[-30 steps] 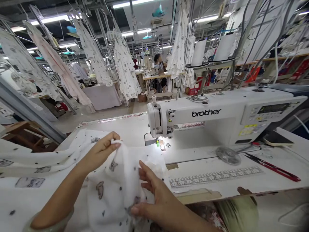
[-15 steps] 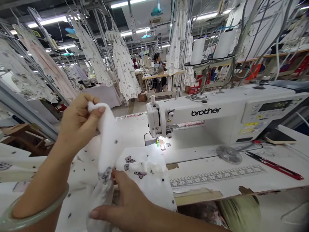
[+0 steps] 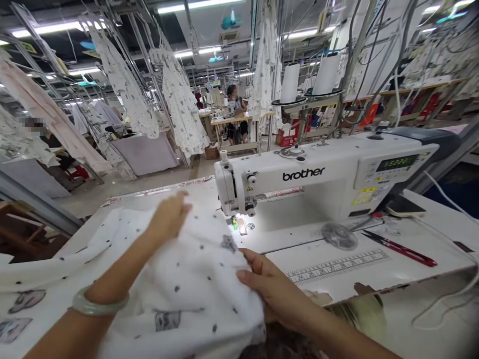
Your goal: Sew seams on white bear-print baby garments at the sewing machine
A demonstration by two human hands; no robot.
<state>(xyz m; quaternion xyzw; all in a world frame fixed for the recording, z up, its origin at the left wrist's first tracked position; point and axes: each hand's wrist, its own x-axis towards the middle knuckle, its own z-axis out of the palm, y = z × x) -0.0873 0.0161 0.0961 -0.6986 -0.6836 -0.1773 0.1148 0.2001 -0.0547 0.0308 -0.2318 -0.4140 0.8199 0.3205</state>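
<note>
White fabric (image 3: 194,294) with dark dots and small bear prints spreads over the left part of the sewing table and hangs over its front. My left hand (image 3: 170,215), blurred by motion, is closed on the fabric's far edge, left of the needle area. Nearer to me, my right hand (image 3: 264,279) pinches the right edge of the same cloth between thumb and fingers. Just beyond the cloth stands a white Brother sewing machine (image 3: 303,174), its lamp lit over the presser foot (image 3: 235,223). A pale bangle (image 3: 100,301) circles my left wrist.
Red-handled thread snips (image 3: 406,249) lie right of a printed ruler strip (image 3: 339,267) and a clear round disc (image 3: 340,235). A dark phone-like slab (image 3: 406,205) rests beneath the machine's right end. Thread cones (image 3: 290,84) stand behind. A person (image 3: 236,112) sits farther back among hanging garments.
My left hand has moved right and down from its raised position, and the cloth now lies spread out. My right hand has shifted right to the fabric's edge. The view has turned slightly right.
</note>
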